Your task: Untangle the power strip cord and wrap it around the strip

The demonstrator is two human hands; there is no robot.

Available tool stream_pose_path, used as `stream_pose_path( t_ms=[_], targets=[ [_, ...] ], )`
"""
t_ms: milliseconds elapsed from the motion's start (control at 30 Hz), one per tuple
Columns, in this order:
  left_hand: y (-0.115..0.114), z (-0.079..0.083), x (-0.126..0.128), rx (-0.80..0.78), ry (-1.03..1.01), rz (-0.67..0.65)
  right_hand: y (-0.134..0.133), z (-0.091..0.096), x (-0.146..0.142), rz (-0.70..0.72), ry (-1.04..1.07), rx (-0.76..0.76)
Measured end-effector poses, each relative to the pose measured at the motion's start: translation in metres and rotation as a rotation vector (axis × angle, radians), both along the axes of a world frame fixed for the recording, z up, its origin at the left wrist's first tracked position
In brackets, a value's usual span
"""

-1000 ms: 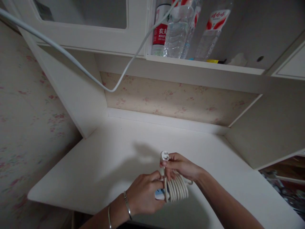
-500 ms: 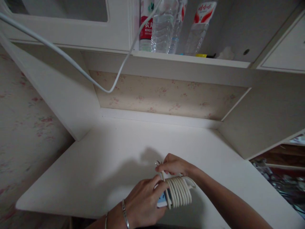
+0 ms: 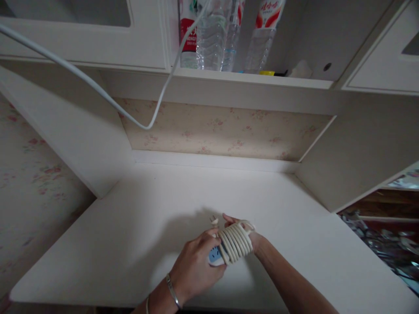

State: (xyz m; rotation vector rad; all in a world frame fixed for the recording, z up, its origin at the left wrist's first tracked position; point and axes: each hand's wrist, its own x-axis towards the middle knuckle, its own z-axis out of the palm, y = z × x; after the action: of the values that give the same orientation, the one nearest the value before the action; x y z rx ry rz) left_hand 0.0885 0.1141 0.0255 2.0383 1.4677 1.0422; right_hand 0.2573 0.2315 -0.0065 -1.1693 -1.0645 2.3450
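Observation:
My left hand (image 3: 199, 261), with a silver bracelet at the wrist, grips one end of a power strip (image 3: 215, 254) with a blue socket face. A cream cord (image 3: 236, 243) is wound round the strip in several tight turns. The cord's two-pin plug (image 3: 214, 221) sticks up just beyond my left fingers, pins pointing away. My right hand (image 3: 255, 240) is curled behind the wound strip, holding it from the far side. Some of its fingertips show near the plug; its palm and other fingers are hidden by the coils.
Beneath my hands is a white desktop (image 3: 147, 226). A white cable (image 3: 147, 126) hangs in a bend in front of the cupboard. Above, a shelf (image 3: 255, 78) holds several plastic bottles (image 3: 212, 39). At the right, beyond the desk edge, lie blurred cluttered things (image 3: 386, 244).
My right hand has let go of the plug and moved behind the wound strip. The strip has shifted slightly up and left in view. My left hand keeps its hold.

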Motion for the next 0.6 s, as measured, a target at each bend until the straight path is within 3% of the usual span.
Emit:
stream_pose_path(
  t_ms=[133,200,367,600],
  targets=[
    [0.006,-0.002,-0.005,-0.020,-0.153,0.145,-0.026,-0.021,-0.005,-0.343,0.156,0.171],
    [0.008,-0.004,-0.004,-0.034,-0.237,0.189,-0.045,-0.029,-0.014,-0.457,0.198,0.161],
    [0.010,-0.007,0.006,-0.054,-0.327,0.177,-0.078,-0.035,-0.043,-0.610,0.405,0.128],
    [0.011,-0.006,0.011,-0.097,-0.385,0.140,-0.062,-0.035,-0.051,-0.630,0.730,-0.119]
  ],
)
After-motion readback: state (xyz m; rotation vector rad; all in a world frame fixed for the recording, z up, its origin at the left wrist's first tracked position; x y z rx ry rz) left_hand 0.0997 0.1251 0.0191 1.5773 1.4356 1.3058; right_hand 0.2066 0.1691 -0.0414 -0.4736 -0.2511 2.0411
